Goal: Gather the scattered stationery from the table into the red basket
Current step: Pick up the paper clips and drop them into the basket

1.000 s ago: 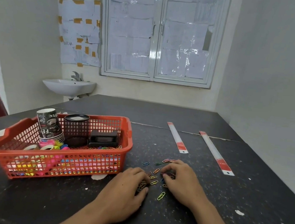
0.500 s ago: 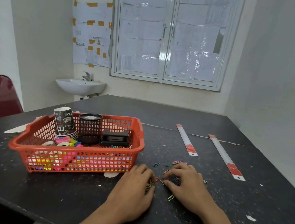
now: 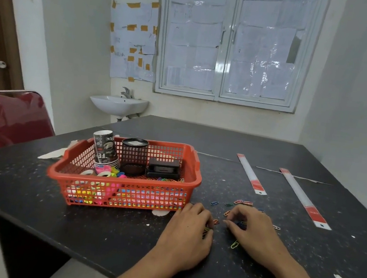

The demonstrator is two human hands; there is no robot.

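Note:
The red basket (image 3: pixel 196 177) stands on the black table (image 3: pixel 235 145), left of centre. It holds stacked paper cups (image 3: pixel 105 150), a black mesh pen holder (image 3: pixel 133 156), a black stapler (image 3: pixel 163 168), tape rolls and coloured clips. Several coloured paper clips (image 3: pixel 243 202) lie scattered to the right of the basket. My left hand (image 3: pixel 186 236) lies over some clips, fingers curled around a small bunch. My right hand (image 3: pixel 252 230) rests on the table with curled fingertips touching more clips. A yellow-green clip (image 3: pixel 234 244) lies between my hands.
Two long white rulers with red ends, one ruler (image 3: pixel 250 177) nearer the middle and a second ruler (image 3: pixel 304 197) further right, lie past the clips. A red chair (image 3: pixel 14 115) stands at the table's left. A sink (image 3: pixel 118 104) hangs on the back wall.
The camera view has swung left, bringing the chair and door into sight. Both hands stay over the clips, fingers drawn slightly closer together.

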